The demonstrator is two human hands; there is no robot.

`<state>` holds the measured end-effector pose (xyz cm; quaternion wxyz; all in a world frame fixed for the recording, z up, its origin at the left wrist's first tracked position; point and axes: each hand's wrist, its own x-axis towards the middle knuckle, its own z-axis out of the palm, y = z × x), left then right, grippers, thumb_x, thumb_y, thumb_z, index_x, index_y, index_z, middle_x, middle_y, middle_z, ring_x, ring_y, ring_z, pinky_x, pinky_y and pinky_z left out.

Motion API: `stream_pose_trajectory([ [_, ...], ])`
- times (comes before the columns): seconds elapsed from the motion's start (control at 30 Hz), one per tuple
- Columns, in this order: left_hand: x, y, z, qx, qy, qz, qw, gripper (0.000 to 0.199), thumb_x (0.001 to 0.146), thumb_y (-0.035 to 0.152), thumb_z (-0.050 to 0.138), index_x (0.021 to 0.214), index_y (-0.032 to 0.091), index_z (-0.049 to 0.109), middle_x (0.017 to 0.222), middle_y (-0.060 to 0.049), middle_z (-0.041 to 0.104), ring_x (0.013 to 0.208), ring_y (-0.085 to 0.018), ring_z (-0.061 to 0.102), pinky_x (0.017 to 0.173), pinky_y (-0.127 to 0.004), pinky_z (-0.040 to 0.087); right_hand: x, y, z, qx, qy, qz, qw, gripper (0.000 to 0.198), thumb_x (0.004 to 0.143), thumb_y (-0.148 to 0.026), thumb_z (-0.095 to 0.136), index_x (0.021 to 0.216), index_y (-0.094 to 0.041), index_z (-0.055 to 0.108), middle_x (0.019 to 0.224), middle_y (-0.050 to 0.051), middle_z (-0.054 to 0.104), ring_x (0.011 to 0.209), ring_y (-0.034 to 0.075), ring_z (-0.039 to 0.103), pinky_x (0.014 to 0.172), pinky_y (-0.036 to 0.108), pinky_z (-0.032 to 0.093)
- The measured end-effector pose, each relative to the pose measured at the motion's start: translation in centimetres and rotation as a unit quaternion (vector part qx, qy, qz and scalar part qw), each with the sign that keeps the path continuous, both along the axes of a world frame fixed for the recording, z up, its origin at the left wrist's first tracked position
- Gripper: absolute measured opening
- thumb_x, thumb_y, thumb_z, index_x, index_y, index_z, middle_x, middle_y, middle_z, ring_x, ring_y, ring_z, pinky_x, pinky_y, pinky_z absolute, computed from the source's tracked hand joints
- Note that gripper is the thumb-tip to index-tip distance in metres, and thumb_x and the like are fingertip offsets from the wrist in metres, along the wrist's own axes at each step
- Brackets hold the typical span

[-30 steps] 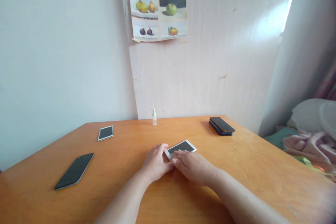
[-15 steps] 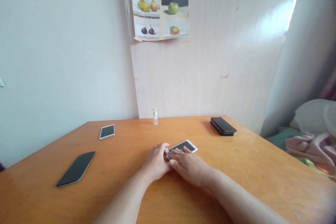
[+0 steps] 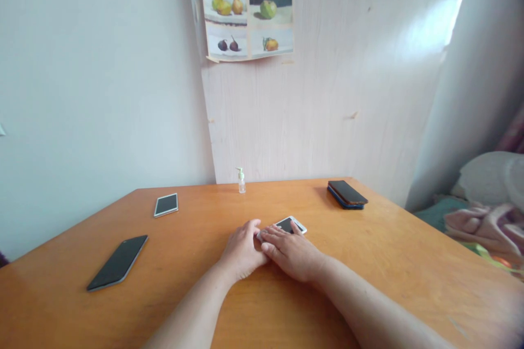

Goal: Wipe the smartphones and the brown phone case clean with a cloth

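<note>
"So, where is the white phone (image 3: 287,223)?"

"Face up on the wooden table (image 3: 196,229), near the middle, partly covered by both hands. Its far right corner and a strip of dark screen show."

"What is the left hand (image 3: 243,251) doing?"

"It sits at the phone's left end, thumb and fingers parted in a curve. I can't tell whether they pinch the edge or only rest against it."

"And the right hand (image 3: 291,253)?"

"Laid palm down over the screen, fingers stretched out rather than curled, one a little apart from the others. It isn't clasping the phone. Its thumb meets the left hand near the phone's near edge. What lies beneath the palm is hidden."

"Anything else on the table?"

"A dark phone (image 3: 118,263) at the near left, a white-framed phone (image 3: 166,204) at the far left, and an upright pump bottle (image 3: 241,181) by the far edge. At the far right, a dark-topped stack (image 3: 347,193) has blue showing underneath."

"And beyond?"

"A fruit poster (image 3: 248,23) is taped to the pale panel (image 3: 319,87), and a pinkish cloth (image 3: 483,223) lies off to the right."
</note>
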<state>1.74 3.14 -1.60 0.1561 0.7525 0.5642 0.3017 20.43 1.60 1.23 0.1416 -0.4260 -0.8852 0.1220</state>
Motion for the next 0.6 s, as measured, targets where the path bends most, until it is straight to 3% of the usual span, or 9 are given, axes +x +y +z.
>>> stream_pose_trajectory([
  [0.17,0.2,-0.3,0.3,-0.001,-0.018,0.000,1.000,0.074,0.064,0.039,0.074,0.131,0.021,0.046,0.119,-0.007,0.066,0.115,-0.027,0.059,0.100,-0.036,0.042,1.2,2.0,-0.5,-0.007,-0.031,-0.178,0.984,0.053,0.100,-0.050,0.022,0.144,-0.027,0.042,0.153,0.009,0.038,0.143,0.029,0.029,0.111,0.068,0.004],
  [0.23,0.3,-0.5,0.5,0.000,-0.018,-0.001,1.000,0.073,0.064,0.038,0.074,0.130,0.022,0.047,0.119,-0.006,0.066,0.115,-0.026,0.059,0.100,-0.035,0.042,1.6,2.4,-0.7,-0.004,-0.039,-0.212,0.977,0.056,0.099,-0.052,0.024,0.145,-0.023,0.041,0.154,0.012,0.036,0.143,0.031,0.027,0.111,0.068,0.003],
  [0.3,0.3,-0.5,0.6,0.001,-0.014,0.000,1.000,0.073,0.065,0.039,0.073,0.131,0.021,0.047,0.119,-0.007,0.066,0.114,-0.026,0.059,0.099,-0.035,0.043,1.4,2.1,-0.7,0.000,-0.039,-0.189,0.981,0.060,0.098,-0.054,0.026,0.146,-0.021,0.040,0.154,0.013,0.035,0.144,0.031,0.026,0.112,0.066,0.002],
  [0.43,0.3,-0.5,0.6,0.005,-0.004,0.004,1.000,0.072,0.066,0.039,0.071,0.131,0.020,0.046,0.117,-0.009,0.067,0.113,-0.027,0.059,0.098,-0.036,0.043,0.6,0.9,-0.4,-0.001,-0.017,-0.079,0.997,0.057,0.098,-0.054,0.026,0.145,-0.025,0.041,0.153,0.012,0.038,0.143,0.028,0.028,0.112,0.067,0.003],
  [0.6,0.2,-0.5,0.7,-0.002,-0.002,-0.007,1.000,0.073,0.066,0.040,0.072,0.131,0.020,0.046,0.120,-0.008,0.066,0.114,-0.027,0.059,0.098,-0.036,0.043,0.9,0.9,0.3,0.015,-0.022,-0.092,0.995,0.043,0.094,-0.026,0.034,0.132,-0.029,0.055,0.141,0.008,0.054,0.135,0.027,0.041,0.109,0.069,0.007],
])
